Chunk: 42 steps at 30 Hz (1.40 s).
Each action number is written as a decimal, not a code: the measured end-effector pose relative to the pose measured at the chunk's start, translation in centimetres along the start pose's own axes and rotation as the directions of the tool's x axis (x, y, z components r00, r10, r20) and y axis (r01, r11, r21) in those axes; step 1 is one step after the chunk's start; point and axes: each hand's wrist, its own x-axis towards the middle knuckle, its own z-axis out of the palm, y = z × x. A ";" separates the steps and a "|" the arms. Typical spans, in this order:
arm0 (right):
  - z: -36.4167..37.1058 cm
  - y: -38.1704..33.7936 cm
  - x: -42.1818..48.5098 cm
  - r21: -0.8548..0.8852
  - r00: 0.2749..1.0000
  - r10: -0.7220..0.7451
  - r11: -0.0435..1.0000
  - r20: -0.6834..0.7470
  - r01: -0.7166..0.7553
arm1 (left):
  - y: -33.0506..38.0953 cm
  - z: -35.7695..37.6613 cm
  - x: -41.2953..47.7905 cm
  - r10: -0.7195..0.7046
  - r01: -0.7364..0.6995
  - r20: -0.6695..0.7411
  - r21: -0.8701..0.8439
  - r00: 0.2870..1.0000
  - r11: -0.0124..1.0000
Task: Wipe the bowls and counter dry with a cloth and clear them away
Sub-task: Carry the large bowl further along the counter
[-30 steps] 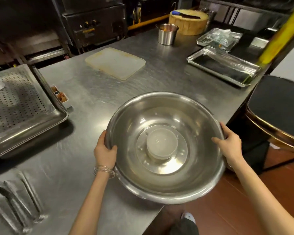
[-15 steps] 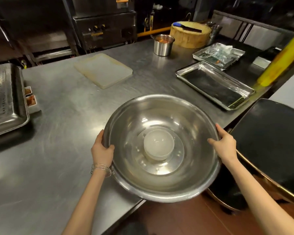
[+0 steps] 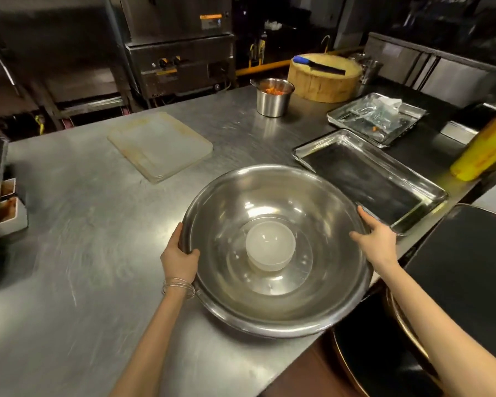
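A large steel bowl (image 3: 275, 308) is held over the near right part of the steel counter (image 3: 78, 224), its near rim past the counter's edge. Inside it lies a shallow steel dish (image 3: 301, 270) with a small white bowl (image 3: 269, 247) on top. My left hand (image 3: 179, 257) grips the big bowl's left rim, thumb over the edge. My right hand (image 3: 377, 242) grips the right rim in the same way. No cloth is in view.
An empty steel tray (image 3: 370, 179) lies just right of the bowl. Behind it are a tray with plastic wrap (image 3: 375, 118), a steel cup (image 3: 271, 97), a round wooden block with a knife (image 3: 324, 77) and a white cutting board (image 3: 159, 146). A black round stool (image 3: 464, 265) stands at the right.
My view has swung to the right and upward, so the perforated tray and tongs on the left have left the frame. Both hands keep their grip on the bowl's rim.
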 end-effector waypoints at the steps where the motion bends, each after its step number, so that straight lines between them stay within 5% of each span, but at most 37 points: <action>1: 0.2 -0.1 1.3 0.011 1.000 -0.005 1.000 0.004 0.005 | 0.3 0.9 0.9 0.004 -0.004 -0.005 0.005 1.000 1.000; 20: 4.2 -0.6 23.9 0.100 0.989 -0.027 0.995 0.145 0.013 | 3.5 14.2 13.0 -0.077 0.080 -0.143 0.019 0.987 0.997; 42: 9.4 0.0 31.2 0.059 0.962 -0.110 0.993 0.250 0.098 | 3.0 17.4 15.4 -0.119 0.130 -0.213 0.037 0.970 0.991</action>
